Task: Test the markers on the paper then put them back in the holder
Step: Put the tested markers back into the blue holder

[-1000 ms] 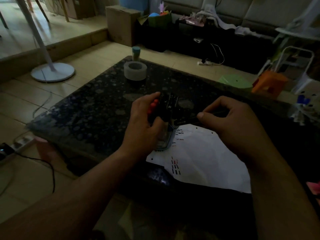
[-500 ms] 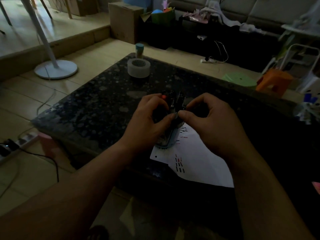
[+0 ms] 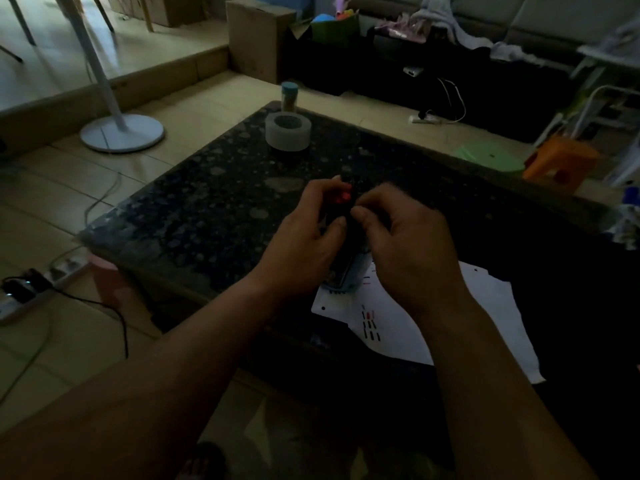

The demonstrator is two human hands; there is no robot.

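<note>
A clear, bluish marker holder [image 3: 341, 278] stands on the dark speckled table [image 3: 207, 220], at the upper left corner of a white paper [image 3: 450, 320] with short black and red test strokes. Several dark markers with red-tipped ends [image 3: 343, 199] stick up out of it. My left hand [image 3: 304, 237] is curled round the bundle of markers and the holder's left side. My right hand [image 3: 405, 233] is against the right side of the bundle, fingers curled, thumb and fingertips pinching a dark marker there. The hands hide most of the holder.
A roll of grey tape [image 3: 287, 129] and a small teal-capped bottle [image 3: 289, 95] stand at the table's far end. On the floor are a fan base [image 3: 121, 133] and a power strip [image 3: 27, 289] to the left. An orange stool [image 3: 561, 161] stands at the right.
My right hand has moved left from beside the paper and closed in on the marker bundle. My left hand has kept its grip on the markers and holder. The view has shifted slightly.
</note>
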